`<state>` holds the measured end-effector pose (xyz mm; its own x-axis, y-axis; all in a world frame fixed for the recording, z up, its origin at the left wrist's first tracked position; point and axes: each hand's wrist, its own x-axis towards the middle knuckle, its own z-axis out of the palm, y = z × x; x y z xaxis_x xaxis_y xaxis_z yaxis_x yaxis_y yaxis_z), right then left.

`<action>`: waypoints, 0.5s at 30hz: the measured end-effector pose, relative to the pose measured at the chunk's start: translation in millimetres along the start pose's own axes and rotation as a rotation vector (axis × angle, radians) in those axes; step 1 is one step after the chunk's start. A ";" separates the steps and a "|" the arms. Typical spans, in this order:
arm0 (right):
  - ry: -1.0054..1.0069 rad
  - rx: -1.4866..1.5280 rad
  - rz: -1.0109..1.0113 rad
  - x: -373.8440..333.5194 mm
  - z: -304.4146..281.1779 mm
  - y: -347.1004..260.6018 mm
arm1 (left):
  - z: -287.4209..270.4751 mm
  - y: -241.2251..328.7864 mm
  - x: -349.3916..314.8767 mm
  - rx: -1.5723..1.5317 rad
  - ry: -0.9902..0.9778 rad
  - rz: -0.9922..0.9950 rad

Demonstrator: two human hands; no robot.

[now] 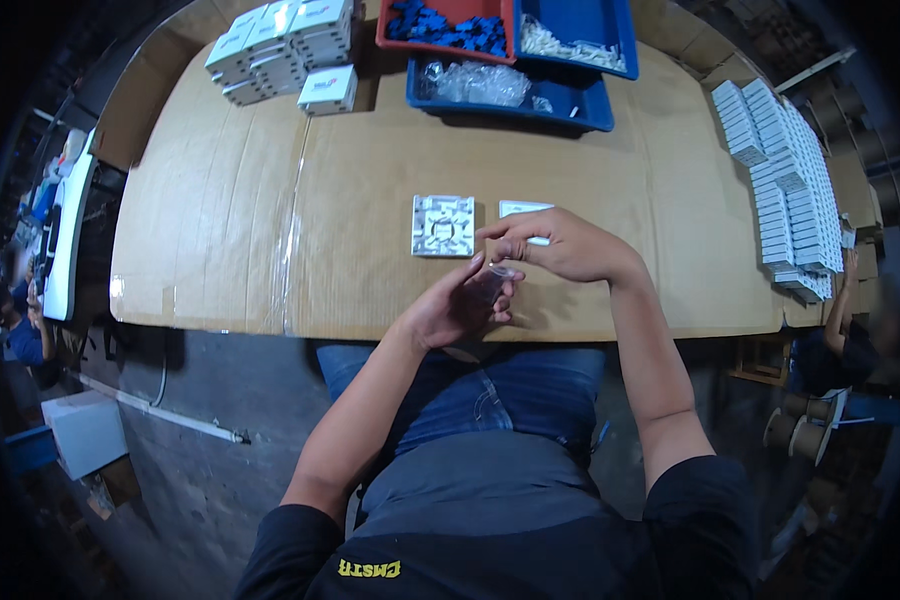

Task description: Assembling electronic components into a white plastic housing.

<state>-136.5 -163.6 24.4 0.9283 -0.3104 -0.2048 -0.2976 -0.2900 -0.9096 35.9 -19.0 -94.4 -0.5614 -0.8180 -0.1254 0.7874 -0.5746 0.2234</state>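
Close to the table's front edge, my left hand (450, 308) is closed round a small clear plastic bag (497, 284), its fingers curled beneath it. Just above the bag's upper end is my right hand (572, 246), thumb and fingers bent together; whatever lies between its fingertips is too small to make out. Beyond my left hand lies an open white square case (443, 226) with a round opening in its middle and fittings inside. A flat white printed piece (523, 210) sits to its right, partly covered by my right hand.
At the far edge stand a red bin (400, 44) of blue parts, a blue bin (625, 62) of white parts and a blue tray (590, 112) of clear bags. White boxes (270, 50) are stacked far left; white pieces (790, 190) line the right. Other people work at both sides.
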 end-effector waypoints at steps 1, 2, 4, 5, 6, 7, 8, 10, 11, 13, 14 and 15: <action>0.079 -0.023 0.035 0.3 -9.5 -1.0 | 1.8 1.2 1.5 -0.014 0.010 -0.002; 0.159 -0.045 0.068 1.0 -20.4 -1.8 | 4.5 2.5 1.7 -0.001 -0.001 -0.006; 0.221 0.013 0.118 5.5 -49.1 12.8 | 11.8 5.3 -0.3 0.039 0.029 0.021; 0.315 -0.113 0.175 7.7 -66.7 17.5 | 11.0 5.2 0.2 0.046 0.054 0.015; 0.410 -0.239 0.231 9.9 -84.1 23.3 | 11.9 5.1 -0.1 0.059 0.043 0.012; 0.423 -0.245 0.227 12.9 -99.5 35.2 | 12.9 4.5 -0.9 0.088 0.112 0.006; 0.527 -0.366 0.211 14.7 -115.5 49.2 | 13.7 3.8 0.0 0.116 0.179 0.000; 0.636 -0.490 0.181 23.1 -141.9 67.5 | 13.2 4.4 -2.3 0.114 0.149 -0.005; 0.681 -0.454 0.207 26.3 -153.6 72.6 | 15.1 4.4 -2.9 0.116 0.179 -0.002; 0.776 -0.501 0.231 34.8 -176.6 83.2 | 13.9 4.4 -3.9 0.117 0.217 0.001; 0.787 -0.503 0.225 38.4 -191.1 85.1 | 14.8 5.1 -3.0 0.128 0.212 0.001; 0.845 -0.578 0.187 42.2 -206.3 86.7 | 16.1 5.5 -1.2 0.125 0.195 0.001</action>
<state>-169.1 -388.6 11.5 0.4639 -0.8635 0.1979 -0.6893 -0.4922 -0.5316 36.9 -20.8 -77.5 -0.4918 -0.8150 -0.3065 0.7433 -0.5763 0.3398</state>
